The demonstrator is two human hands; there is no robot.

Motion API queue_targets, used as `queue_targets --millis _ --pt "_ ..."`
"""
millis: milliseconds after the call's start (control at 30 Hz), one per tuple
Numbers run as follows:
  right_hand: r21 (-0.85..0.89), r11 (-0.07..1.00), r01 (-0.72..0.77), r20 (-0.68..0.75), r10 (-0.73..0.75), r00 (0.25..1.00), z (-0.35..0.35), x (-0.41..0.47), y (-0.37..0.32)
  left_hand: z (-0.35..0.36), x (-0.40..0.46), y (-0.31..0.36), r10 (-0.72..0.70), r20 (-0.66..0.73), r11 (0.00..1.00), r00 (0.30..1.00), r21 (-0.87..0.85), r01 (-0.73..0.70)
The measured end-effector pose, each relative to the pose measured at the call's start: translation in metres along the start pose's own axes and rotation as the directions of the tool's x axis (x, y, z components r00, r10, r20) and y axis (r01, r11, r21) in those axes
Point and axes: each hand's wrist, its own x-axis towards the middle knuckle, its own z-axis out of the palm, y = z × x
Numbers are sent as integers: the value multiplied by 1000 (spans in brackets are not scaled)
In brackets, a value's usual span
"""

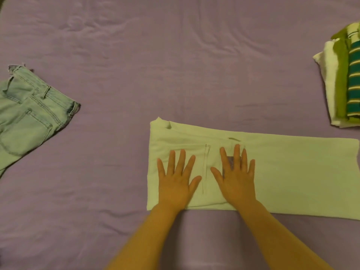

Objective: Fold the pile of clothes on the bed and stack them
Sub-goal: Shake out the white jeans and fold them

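at the far left edge a pair of pale blue denim jeans (29,117) lies spread on the wrinkled purple bed sheet (155,65), waistband toward the middle of the bed, back pocket facing up, one leg running off the lower left of the view. well apart from it, in the lower middle, a pair of pale cream trousers (292,172) lies flat and folded lengthwise, its waist end on the left and the legs stretching to the right edge. the left hand (176,182) lies flat on the waist end with fingers straight and spread wide, palm down on the cloth beside a pocket seam. just beside it, the right hand (236,182) presses flat in the same way, fingers straight and fanned, over a small dark patch on the fabric. both bare forearms reach in from the bottom. at the far right edge sits a stack of folded clothes (342,80): white, olive green, and a teal shirt with yellow stripes.
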Motion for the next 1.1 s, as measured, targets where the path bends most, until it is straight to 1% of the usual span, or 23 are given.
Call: queue_targets --millis 33,100,133,200,233,267,300,333,367,400,433,467,500,533,600,700,733,800,833,933,967,1033,1100 --pt "-18 1000 -2 6 2 1000 1 0 -1 -2 1 -7 -49 -15 999 999 -12 49" --pt "-49 998 -40 26 41 999 0 -2 -3 -10 -1 -21 -233 8 959 972 -161 232" --pt "-62 995 -76 43 79 996 -2 -4 -6 -15 -3 -29 -314 31 913 949 -265 311" --pt "-88 985 -149 95 157 983 -6 -8 -15 -24 -6 -41 -401 83 774 912 -502 386" --pt "-93 979 -181 110 191 976 -10 -10 -23 -32 -6 -46 -433 128 659 892 -630 410" --pt "-62 978 -200 119 207 971 -16 -12 -34 -41 -5 -50 -453 202 513 868 -738 439" --pt "35 978 -204 131 198 971 -25 -15 -47 -51 -4 -52 -448 283 362 848 -810 462" --pt "213 956 -200 141 172 975 -35 -17 -61 -62 -4 -54 -408 350 232 843 -854 466" --pt "417 887 -199 157 145 977 -45 -21 -77 -74 -7 -53 -341 402 112 850 -880 461" --pt "597 774 -210 181 125 975 -57 -25 -92 -87 -9 -50 -265 440 -15 858 -892 453" --pt "710 663 -239 215 119 969 -70 -30 -107 -101 -11 -45 -200 460 -127 865 -888 442" --pt "762 592 -264 241 119 963 -83 -35 -121 -113 -14 -39 -158 467 -196 870 -879 435" --pt "788 553 -270 244 122 962 -96 -41 -132 -124 -17 -32 -138 454 -206 880 -882 423" --pt "808 534 -247 214 124 969 -108 -45 -139 -133 -20 -24 -115 433 -181 894 -894 410" --pt "814 546 -197 132 158 979 -132 -51 -139 -147 -25 -5 -62 395 -133 916 -913 385" --pt "801 549 -238 98 272 957 -168 -58 -102 -163 -28 28 65 354 -105 933 -927 359" --pt "785 575 -231 73 285 956 -178 -62 -83 -166 -28 42 109 351 -75 930 -930 360" --pt "700 689 -190 -7 272 962 -193 -72 -43 -167 -26 71 155 330 28 931 -944 329" --pt "683 707 -182 -35 281 959 -199 -77 -24 -162 -26 84 157 307 111 939 -950 292" --pt "714 676 -184 -105 363 926 -204 -89 33 -136 -25 120 165 249 497 955 -857 138" --pt "722 666 -190 -125 395 910 -204 -91 52 -124 -25 132 177 243 566 954 -818 103" --pt "718 667 -201 -155 434 887 -201 -94 91 -103 -26 159 159 280 627 947 -770 122" --pt "721 653 -234 -135 463 876 -197 -94 134 -82 -24 189 105 294 669 950 -727 151"
